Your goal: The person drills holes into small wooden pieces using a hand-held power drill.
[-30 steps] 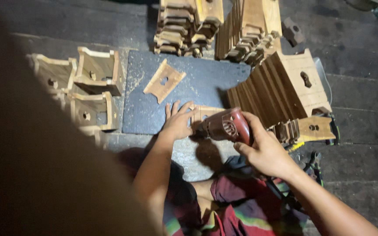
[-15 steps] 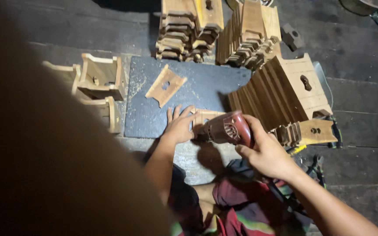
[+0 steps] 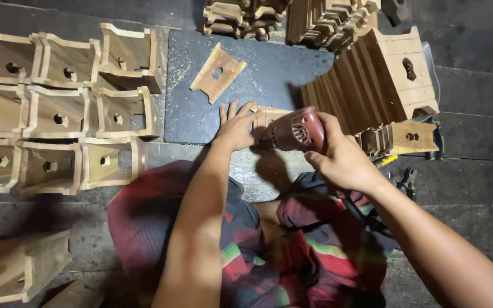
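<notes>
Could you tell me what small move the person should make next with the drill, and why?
Probably press the red drill gently forward into the wooden piece. The right hand grips the drill with its nose at that piece, and the left hand lies flat on it, pinning it to the dark slab. The bit itself is hidden, so depth cannot be judged.

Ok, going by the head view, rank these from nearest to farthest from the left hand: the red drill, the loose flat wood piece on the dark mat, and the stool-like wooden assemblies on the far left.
1. Red drill, just right of the left hand.
2. Loose flat wood piece, above the hand on the dark mat.
3. Wooden assemblies, far left on the floor.
</notes>
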